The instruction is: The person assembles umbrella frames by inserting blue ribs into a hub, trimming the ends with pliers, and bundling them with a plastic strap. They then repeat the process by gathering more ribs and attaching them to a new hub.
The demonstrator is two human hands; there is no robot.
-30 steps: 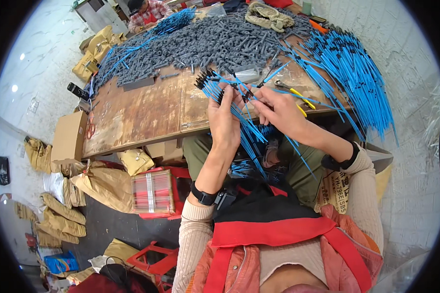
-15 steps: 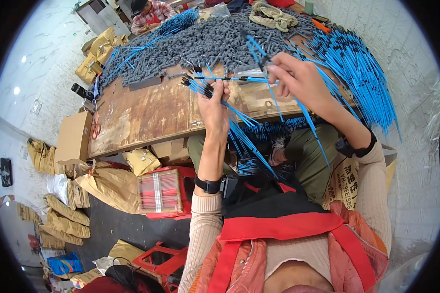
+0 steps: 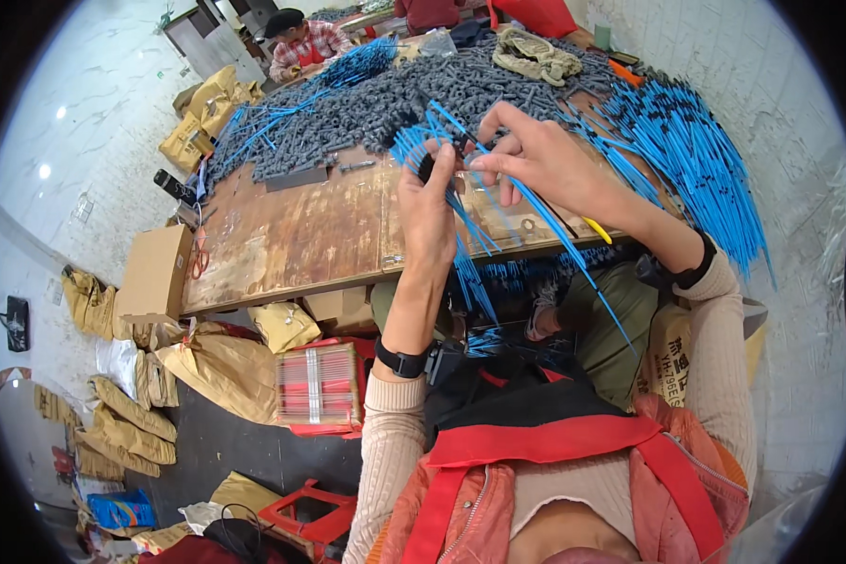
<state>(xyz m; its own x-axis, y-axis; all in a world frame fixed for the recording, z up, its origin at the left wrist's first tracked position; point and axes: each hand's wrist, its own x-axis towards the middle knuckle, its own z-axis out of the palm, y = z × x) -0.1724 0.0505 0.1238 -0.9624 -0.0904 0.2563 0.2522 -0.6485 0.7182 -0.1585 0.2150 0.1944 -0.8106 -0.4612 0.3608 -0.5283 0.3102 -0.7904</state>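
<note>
Wood worktop (image 3: 301, 230) first: scuffed boards along its near edge, a grey pile of small parts (image 3: 376, 117) covering most of its far side. Blue heap of strands (image 3: 700, 174) with dark ends hangs over the right edge.

Working bundle (image 3: 410, 146) is up in the air, roughly over the middle of the near edge; its blue tails drop past that edge. Our right hand (image 3: 564, 169) is right beside it: thumb and forefinger narrowed nearly to a pinch, other fingers loosely bent. Fingertips overlap the strands there, so we can't tell whether they grip or only touch. Our left hand (image 3: 430, 207) is closed around the bundle, thumb laid across it.

Long strands (image 3: 573, 249) slant down under the right hand, past the near edge. Yellow handle (image 3: 597, 230) pokes out near them, toward the near right corner.

To do this well, we'd squeeze with the left just enough to stop slipping, and roll the bundle with the thumb. Right fingertips should work close to the dark ends, where bending is probably least. Uncross strands before tugging, and mind the tails: that handle could snag them.
</note>
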